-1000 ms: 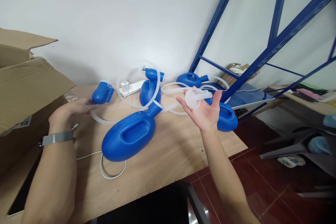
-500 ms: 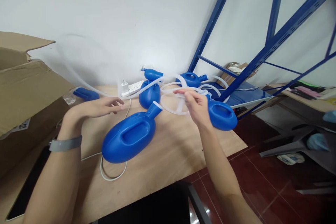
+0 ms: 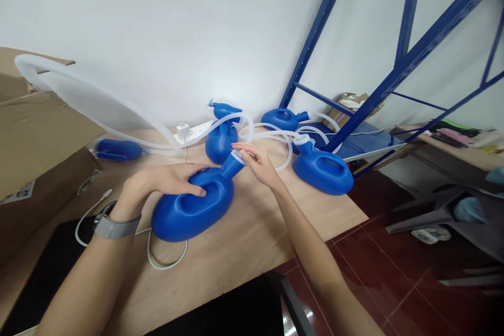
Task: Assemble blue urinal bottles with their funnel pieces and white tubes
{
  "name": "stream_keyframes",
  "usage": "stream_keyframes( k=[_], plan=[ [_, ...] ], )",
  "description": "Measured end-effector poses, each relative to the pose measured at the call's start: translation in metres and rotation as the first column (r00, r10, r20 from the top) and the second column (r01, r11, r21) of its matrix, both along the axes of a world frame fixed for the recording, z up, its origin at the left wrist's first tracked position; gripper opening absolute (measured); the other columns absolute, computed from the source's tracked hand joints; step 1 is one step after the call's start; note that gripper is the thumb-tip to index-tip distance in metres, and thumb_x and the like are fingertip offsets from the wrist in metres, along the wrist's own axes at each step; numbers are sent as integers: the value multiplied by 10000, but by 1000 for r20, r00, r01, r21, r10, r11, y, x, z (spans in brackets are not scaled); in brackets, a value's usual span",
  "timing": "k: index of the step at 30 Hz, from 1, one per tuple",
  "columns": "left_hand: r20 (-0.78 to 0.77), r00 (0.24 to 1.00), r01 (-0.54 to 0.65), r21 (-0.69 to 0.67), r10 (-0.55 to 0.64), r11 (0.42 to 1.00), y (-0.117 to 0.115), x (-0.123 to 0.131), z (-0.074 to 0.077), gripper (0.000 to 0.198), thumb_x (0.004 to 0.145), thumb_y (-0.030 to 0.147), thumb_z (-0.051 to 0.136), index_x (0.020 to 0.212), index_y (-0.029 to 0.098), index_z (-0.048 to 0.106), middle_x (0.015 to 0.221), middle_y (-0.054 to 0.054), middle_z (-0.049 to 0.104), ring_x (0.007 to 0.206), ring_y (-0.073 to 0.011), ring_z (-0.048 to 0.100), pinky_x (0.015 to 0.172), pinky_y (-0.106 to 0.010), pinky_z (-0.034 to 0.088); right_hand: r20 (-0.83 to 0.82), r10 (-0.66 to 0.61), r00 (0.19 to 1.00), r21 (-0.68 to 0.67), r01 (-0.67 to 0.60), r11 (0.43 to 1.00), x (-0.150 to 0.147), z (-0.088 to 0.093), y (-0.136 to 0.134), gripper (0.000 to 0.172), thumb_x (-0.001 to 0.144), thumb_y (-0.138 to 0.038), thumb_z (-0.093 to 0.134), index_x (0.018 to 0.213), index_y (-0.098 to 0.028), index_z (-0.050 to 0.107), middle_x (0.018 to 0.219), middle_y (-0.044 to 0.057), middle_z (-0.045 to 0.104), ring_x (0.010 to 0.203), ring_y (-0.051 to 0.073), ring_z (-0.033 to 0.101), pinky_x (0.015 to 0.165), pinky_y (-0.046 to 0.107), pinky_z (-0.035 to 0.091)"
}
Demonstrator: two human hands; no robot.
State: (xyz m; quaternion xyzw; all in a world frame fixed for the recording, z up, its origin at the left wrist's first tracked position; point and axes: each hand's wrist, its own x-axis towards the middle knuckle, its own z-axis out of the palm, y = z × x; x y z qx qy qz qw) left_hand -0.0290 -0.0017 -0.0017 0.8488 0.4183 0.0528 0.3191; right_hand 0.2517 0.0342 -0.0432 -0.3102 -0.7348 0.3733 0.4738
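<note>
A blue plastic bottle [image 3: 185, 210] with a recessed handle lies on the wooden table [image 3: 252, 241]. My left hand [image 3: 165, 181] rests on its top, fingers curled into the handle recess. My right hand [image 3: 255, 160] pinches the end of a translucent white tube [image 3: 79, 92] at the bottle's neck [image 3: 235, 160]. The tube arcs up and left over the table to a small blue cup piece [image 3: 116, 149]. Two more blue bottles [image 3: 323, 170] [image 3: 218, 139] with coiled tubes lie behind.
An open cardboard box [image 3: 35, 131] stands at the left. A white power strip [image 3: 197, 130] with a charger sits against the wall, its cable [image 3: 157, 252] looping near the front. Blue metal shelving [image 3: 378, 94] rises at the right over a red tiled floor.
My left hand has moved from the table onto the near bottle's handle. My right hand has come left to the bottle's neck with the tube end. The tube now arcs high at the left.
</note>
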Motion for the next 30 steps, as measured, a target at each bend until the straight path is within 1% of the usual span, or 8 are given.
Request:
stream_keyframes(
  k=[6, 14, 16, 20, 22, 24, 27, 30],
  plan=[
    [22, 999, -31, 53, 29, 998, -2, 1, -6, 736, 884, 643, 635, 1524, 288, 555, 1567, -78, 608, 1390, -311, 617, 1117, -374, 504, -19, 4, 1000, 32, -3, 999, -4, -24, -16, 531, 1077, -621, 450, 1435, -304, 683, 1559, 48, 614, 1473, 229, 546, 1289, 447, 369],
    [33, 994, -106, 113, 103, 988, -21, 14, -15, 724, 954, 676, 530, 1561, 283, 490, 1599, -88, 574, 1418, -321, 594, 1165, -420, 474, 257, 235, 937, -55, -229, 972, 27, 5, -24, 585, 1052, -520, 570, 1610, -376, 474, 1669, -11, 477, 1611, 248, 342, 1341, 529, 236],
    [24, 983, -186, 152, 184, 971, -27, 18, -19, 715, 969, 684, 500, 1542, 257, 501, 1555, -119, 612, 1368, -350, 630, 1148, -458, 479, 314, 182, 932, -4, -190, 982, 21, 5, -28, 579, 1073, -441, 532, 1637, -355, 435, 1681, -2, 458, 1621, 256, 316, 1340, 536, 246],
    [-31, 955, -283, 206, 296, 937, -35, 24, -23, 709, 978, 698, 456, 1459, 185, 549, 1353, -179, 726, 1182, -387, 720, 1032, -498, 535, 430, -113, 896, 212, 21, 977, -10, 2, -44, 622, 1079, -225, 379, 1697, -213, 314, 1728, 89, 370, 1647, 288, 230, 1328, 559, 287],
    [-43, 955, -276, 229, 293, 934, -37, 26, -23, 673, 990, 663, 446, 1451, 183, 550, 1329, -176, 734, 1156, -380, 727, 1016, -494, 539, 568, -262, 780, 302, 98, 948, -28, 8, -53, 647, 1043, -137, 348, 1683, -56, 291, 1720, 213, 338, 1640, 350, 234, 1290, 600, 337],
    [-50, 956, -268, 256, 290, 929, -37, 26, -23, 647, 995, 634, 442, 1450, 187, 551, 1365, -176, 715, 1181, -377, 717, 1033, -492, 530, 715, -359, 599, 360, 125, 925, -43, 19, -60, 657, 999, -80, 367, 1634, 76, 303, 1683, 325, 328, 1615, 421, 274, 1240, 619, 399],
    [-59, 953, -271, 272, 297, 924, -35, 26, -25, 648, 986, 646, 442, 1420, 183, 571, 1385, -180, 702, 1178, -379, 717, 1033, -492, 531, 811, -412, 416, 396, 128, 909, -57, 34, -66, 679, 951, -65, 426, 1591, 140, 328, 1657, 383, 313, 1587, 476, 305, 1190, 613, 457],
    [-62, 954, -268, 268, 294, 925, -34, 26, -25, 653, 985, 652, 442, 1423, 185, 569, 1338, -181, 723, 1147, -384, 728, 1015, -502, 537, 793, -357, 493, 332, 140, 933, -48, 39, -64, 694, 977, -90, 387, 1638, 85, 263, 1694, 335, 273, 1587, 440, 330, 1182, 607, 472]
  ],
)
